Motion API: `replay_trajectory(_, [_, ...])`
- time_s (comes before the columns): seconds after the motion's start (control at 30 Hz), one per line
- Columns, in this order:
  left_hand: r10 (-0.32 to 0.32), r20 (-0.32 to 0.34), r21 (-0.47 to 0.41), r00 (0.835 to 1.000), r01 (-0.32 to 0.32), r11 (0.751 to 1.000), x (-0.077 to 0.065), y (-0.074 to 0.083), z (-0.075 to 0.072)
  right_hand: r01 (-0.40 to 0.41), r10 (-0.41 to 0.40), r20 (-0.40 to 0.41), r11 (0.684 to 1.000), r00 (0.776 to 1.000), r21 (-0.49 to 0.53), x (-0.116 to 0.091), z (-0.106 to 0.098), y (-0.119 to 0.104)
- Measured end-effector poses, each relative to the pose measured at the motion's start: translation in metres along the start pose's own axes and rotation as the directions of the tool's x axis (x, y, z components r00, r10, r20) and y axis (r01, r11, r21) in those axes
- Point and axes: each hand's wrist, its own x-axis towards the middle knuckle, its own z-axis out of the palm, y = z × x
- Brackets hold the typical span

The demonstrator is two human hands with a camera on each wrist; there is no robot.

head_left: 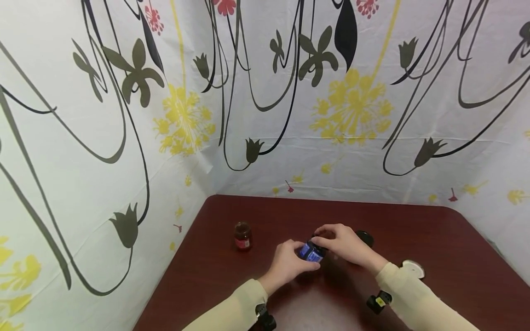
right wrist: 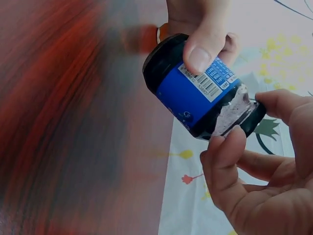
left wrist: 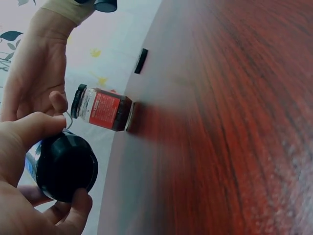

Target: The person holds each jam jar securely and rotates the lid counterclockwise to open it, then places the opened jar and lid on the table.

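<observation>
A dark glass jar with a blue label point(head_left: 311, 252) is tilted between my two hands above the table. My left hand point(head_left: 285, 263) grips its body near the base, the thumb lying over the barcode in the right wrist view. The fingers of my right hand point(head_left: 345, 242) pinch the black lid point(right wrist: 254, 120) at its other end. A torn whitish patch point(right wrist: 232, 112) shows on the glass just below the lid. In the left wrist view the jar's dark base point(left wrist: 71, 166) faces the camera.
A jar with a red label point(head_left: 243, 236) stands left on the dark red table point(head_left: 198, 285). Another red-labelled jar point(left wrist: 103, 108), black-lidded, stands beyond my right hand. A loose lid point(head_left: 412, 269) lies white side up by the right forearm. Patterned cloth point(head_left: 265, 174) hangs behind.
</observation>
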Motion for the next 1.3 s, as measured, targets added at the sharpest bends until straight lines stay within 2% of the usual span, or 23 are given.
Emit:
replay_trajectory(0.17, [-0.005,0.045,-0.005,0.999,0.005,1.000,0.000,0.001,-0.002,0.019,-0.018,-0.023,1.000,1.000,0.020,-0.002,0.001,0.000])
replay_trajectory(0.33, [0.003,0.094,-0.075,0.996,0.004,0.997,-0.001,0.005,-0.008,0.032,-0.030,-0.069,0.999,0.997,0.034,-0.003,0.000,-0.001])
replay_trajectory(0.5, [0.023,0.110,-0.143,0.994,-0.007,0.990,-0.001,0.009,-0.012,0.046,-0.039,-0.102,0.996,0.994,0.071,-0.003,0.001,-0.002])
replay_trajectory(0.73, [0.007,0.125,-0.182,0.992,0.016,0.983,-0.002,0.012,-0.016,0.088,-0.076,-0.129,0.992,0.989,0.093,-0.003,0.002,-0.001])
replay_trajectory(1.0, [-0.006,0.129,-0.201,0.992,0.032,0.979,-0.003,0.014,-0.020,0.111,-0.099,-0.123,0.989,0.987,0.097,-0.004,0.001,-0.002])
replay_trajectory(1.17, [-0.029,0.152,-0.268,0.988,0.070,0.961,-0.004,0.015,-0.019,0.161,-0.153,-0.102,0.984,0.983,0.081,-0.005,-0.002,-0.002])
replay_trajectory(1.3, [-0.026,0.167,-0.303,0.986,0.076,0.950,-0.005,0.015,-0.018,0.204,-0.199,-0.079,0.977,0.977,0.061,-0.006,-0.004,-0.002])
